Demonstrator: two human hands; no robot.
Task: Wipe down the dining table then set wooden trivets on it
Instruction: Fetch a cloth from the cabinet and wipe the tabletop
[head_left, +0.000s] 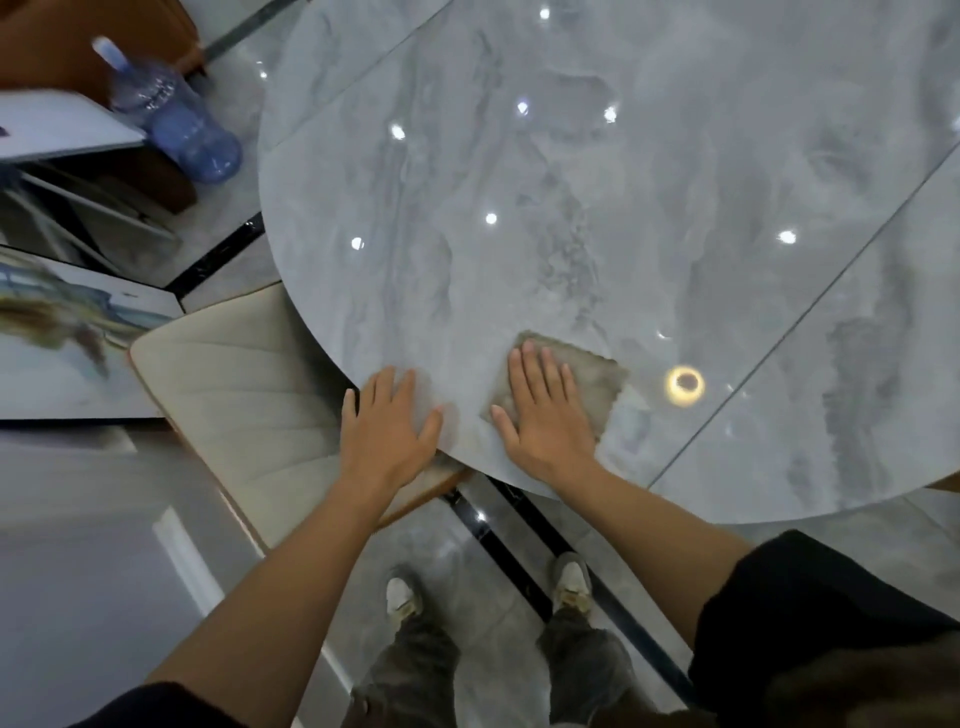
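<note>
Two hands lie flat on the round grey marble-patterned dining table (571, 182). I read the left hand (387, 421) as resting at the near rim, fingers straight and spread. The right hand (545, 410) presses the square grey wiping cloth (597, 379) just beside it, fingers straight, gripping nothing.

Risk, as I judge it: the cloth sits near the rim, so a stroke toward me could drag it off.

Count: one cloth, one beige padded chair (234, 389), one blue plastic bottle (171, 114), no wooden trivets in view.

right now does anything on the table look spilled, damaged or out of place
Nothing stands out. The right hand presses the square grey cloth flat on the round grey marble-look table; the left hand rests near its edge.
</note>
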